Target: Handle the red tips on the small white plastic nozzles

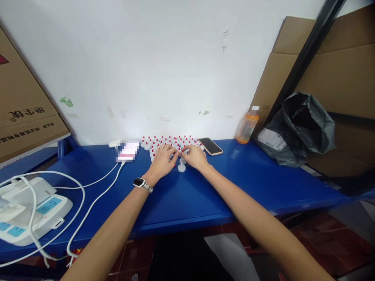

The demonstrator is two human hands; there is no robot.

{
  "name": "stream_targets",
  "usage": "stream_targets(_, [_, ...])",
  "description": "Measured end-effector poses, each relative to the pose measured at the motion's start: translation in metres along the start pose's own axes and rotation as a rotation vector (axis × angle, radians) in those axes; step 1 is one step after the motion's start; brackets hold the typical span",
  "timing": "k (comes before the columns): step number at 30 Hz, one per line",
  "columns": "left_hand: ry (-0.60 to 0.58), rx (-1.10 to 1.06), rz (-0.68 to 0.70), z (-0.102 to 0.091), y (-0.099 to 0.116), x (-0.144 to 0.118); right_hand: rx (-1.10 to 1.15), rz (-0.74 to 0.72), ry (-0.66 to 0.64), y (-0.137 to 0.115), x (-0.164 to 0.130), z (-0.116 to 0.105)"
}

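White paint covers the wall (pixel 175 70) beyond the grip, and below it a glossy blue table (pixel 199 195) stretches beneath both hands. Well to the right of the grip sits a crumpled dark grey plastic bag (pixel 299 132); well to the left, nearer the person, lies a white power strip with light-blue socket panels (pixel 48 205).

The person's left hand (pixel 164 158) and right hand (pixel 193 156) come together, fingers bent and fingertips nearly meeting; what they pinch, if anything, cannot be told. Right of and beyond the grip stands an orange-filled clear plastic bottle with a white cap (pixel 247 127). Just right of the right hand, a dark-screened phone in a pale case (pixel 211 146) lies flat, its long axis slanting toward the person's right.

Under and beyond the fingers crowd small whitish containers with red tips (pixel 147 145), mostly upright, tips pointing up. Just on the near side of the grip is one translucent white piece with a round, broad base (pixel 181 168); its narrower part points away from the person in view, though its true tilt is unclear.
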State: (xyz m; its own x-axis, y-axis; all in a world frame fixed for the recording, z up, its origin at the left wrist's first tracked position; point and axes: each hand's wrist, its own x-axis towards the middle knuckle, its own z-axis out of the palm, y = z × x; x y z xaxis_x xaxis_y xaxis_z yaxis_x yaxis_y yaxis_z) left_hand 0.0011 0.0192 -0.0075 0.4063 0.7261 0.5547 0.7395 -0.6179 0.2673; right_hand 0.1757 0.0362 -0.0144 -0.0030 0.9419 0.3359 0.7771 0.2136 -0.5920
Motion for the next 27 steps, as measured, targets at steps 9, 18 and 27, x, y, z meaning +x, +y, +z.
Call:
stream_targets(9, [0.079, -0.071, 0.017, -0.003, -0.001, -0.001, 0.297, -0.216, 0.159, 0.0, -0.005, -0.006])
stream_targets(18, [0.059, -0.337, 0.022, -0.008, 0.009, -0.002, 0.775, -0.197, -0.056, -0.01, -0.012, -0.004])
stream_targets(27, [-0.097, -0.637, -0.04, -0.008, 0.018, -0.004, 1.025, -0.078, -0.364, -0.015, -0.016, -0.01])
